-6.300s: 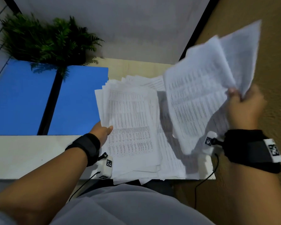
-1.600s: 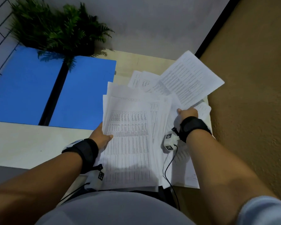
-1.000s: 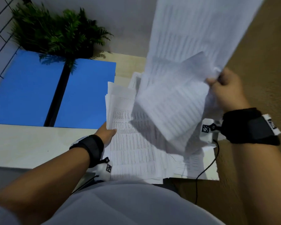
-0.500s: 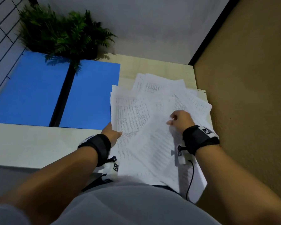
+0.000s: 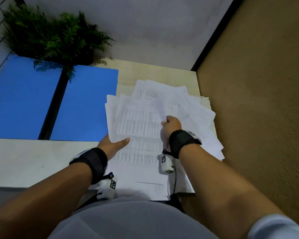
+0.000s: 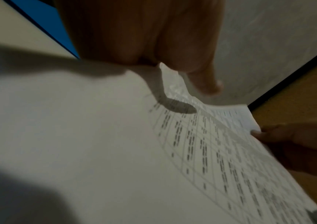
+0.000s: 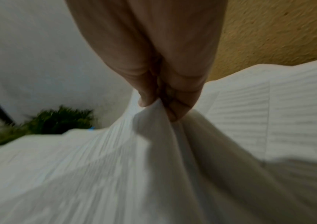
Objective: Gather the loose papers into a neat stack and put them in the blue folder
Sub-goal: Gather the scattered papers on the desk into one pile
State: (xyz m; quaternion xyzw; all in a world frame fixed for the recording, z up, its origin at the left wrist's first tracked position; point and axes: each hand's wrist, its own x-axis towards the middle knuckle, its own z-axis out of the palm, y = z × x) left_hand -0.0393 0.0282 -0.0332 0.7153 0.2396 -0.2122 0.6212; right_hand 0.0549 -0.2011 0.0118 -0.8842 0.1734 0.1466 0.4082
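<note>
Printed papers (image 5: 145, 152) lie fanned in a loose pile on the table's right part. The blue folder (image 5: 83, 104) lies open to their left, its black spine between two blue panels. My left hand (image 5: 113, 146) holds the pile's left edge: its fingers are hidden under the top sheets and the thumb (image 6: 209, 81) stretches over them. My right hand (image 5: 172, 125) pinches the right edge of a top sheet (image 5: 140, 118) over the left side of the pile. In the right wrist view the right hand's thumb and fingers (image 7: 159, 106) bunch the sheet (image 7: 115, 166).
A green fern plant (image 5: 47, 35) stands at the back, overhanging the folder. A rough brown wall (image 5: 257, 100) closes the right side right beside the papers. The pale table (image 5: 24, 161) runs left of the pile, and my lap is at its near edge.
A second ago my right hand held sheets high above the table. It has come down and now holds a sheet over the left side of the pile. My left hand stayed at the pile's edge.
</note>
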